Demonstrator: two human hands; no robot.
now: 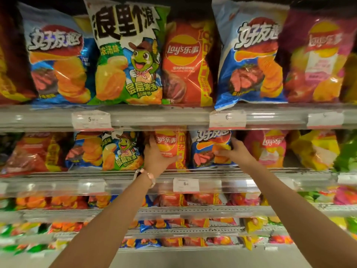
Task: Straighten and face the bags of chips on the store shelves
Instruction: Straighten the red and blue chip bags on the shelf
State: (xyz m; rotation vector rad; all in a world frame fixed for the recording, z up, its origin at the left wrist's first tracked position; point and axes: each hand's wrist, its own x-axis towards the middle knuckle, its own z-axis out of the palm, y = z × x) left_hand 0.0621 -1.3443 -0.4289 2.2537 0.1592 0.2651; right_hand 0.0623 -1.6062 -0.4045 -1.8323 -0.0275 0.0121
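**A:** From the head camera, where does the person stand with the chips?

**B:** Both hands are on the second shelf (193,172). The left grip (157,155) is wrapped around the lower left edge of a red Lay's bag (171,144), fingers behind its side and thumb across the front. The right grip (234,149) clasps the right edge of the blue steak-flavour bag (206,149), which stands just to the right of the red one. A bracelet (148,176) sits on the left wrist.

**A:** So those two are mid-adjustment?

**B:** It looks so. Both bags already show their fronts, and the person seems to be squaring them up.

**A:** What appears finished?

**B:** Above the grips, the top shelf reads mostly faced, though its right-hand blue bag (249,55) leans and its bottom corner hangs over the shelf lip.

**A:** And what is left?

**B:** Left of the left grip, a red bag (31,151) slumps sideways. Right of the right grip, a yellow bag (314,149) sits crooked. Below the grips, the lower shelves (193,211) are blurred, but their bags look jumbled. Judging by this, most of the job remains.
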